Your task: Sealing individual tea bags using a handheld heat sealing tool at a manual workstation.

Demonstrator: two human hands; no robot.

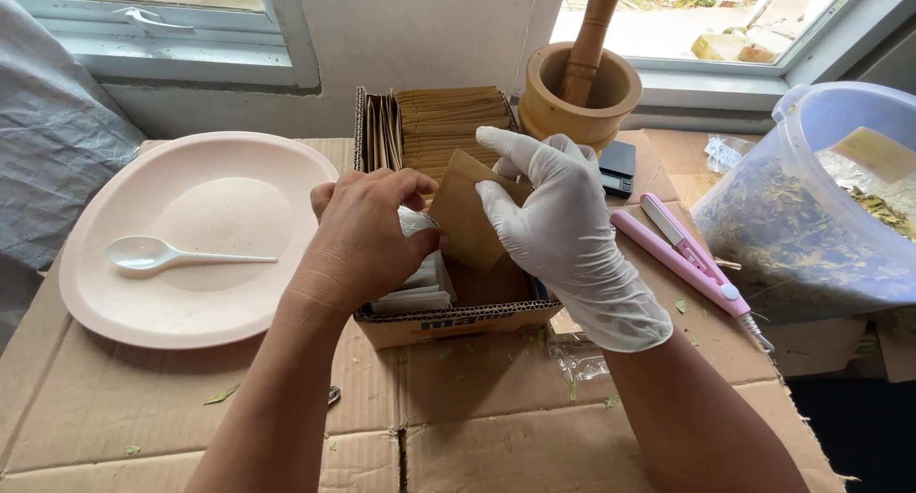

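The gloved right hand (563, 221) pinched a brown paper pouch (466, 211) over the cardboard box (448, 321) near the counter's far edge; the bare left hand (367, 230) gripped white packets (420, 281). A loose pinch risked dropping the pouch among the stacked ones.

pestle (593, 35): top cut off | plastic tub (821, 207): right side cut | left fingers (420, 228): tips hidden

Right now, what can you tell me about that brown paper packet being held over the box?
The brown paper packet is a small, flat kraft-paper pouch, plain and unprinted on the side that shows. It is tilted above the open cardboard box of similar packets. The gloved right hand pinches its top edge and the bare left hand meets its left side. Whether it holds anything cannot be seen.
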